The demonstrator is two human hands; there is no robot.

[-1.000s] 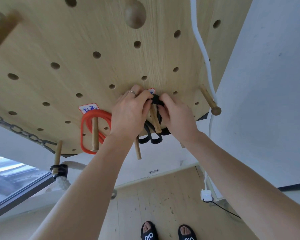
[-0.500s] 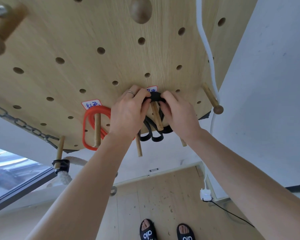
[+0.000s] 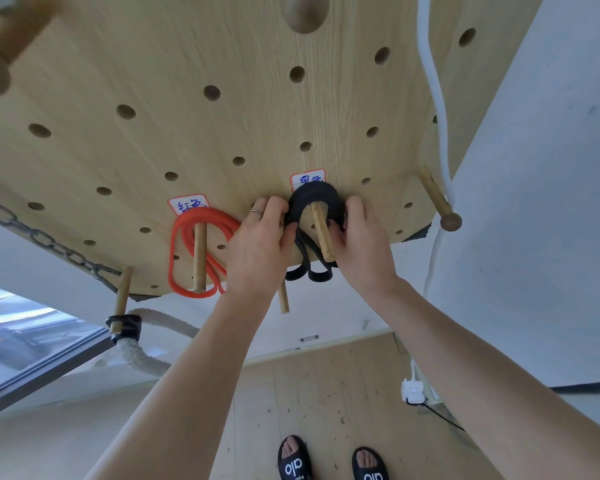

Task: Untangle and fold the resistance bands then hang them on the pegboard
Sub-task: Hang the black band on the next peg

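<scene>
Seating the black band (image 3: 314, 197) meant pushing its folded top back along the peg (image 3: 321, 233) to the pegboard (image 3: 194, 60), just right of frame centre, so every strand looped behind the tip before letting go. Both the left hand (image 3: 258, 245) and right hand (image 3: 359, 245) pinched the band's sides, fingers closed on it (lower loops dangled past the board's bottom edge). Room looked tight leftward, with the red band (image 3: 201, 216) just beside the left hand, and freer rightward.
</scene>
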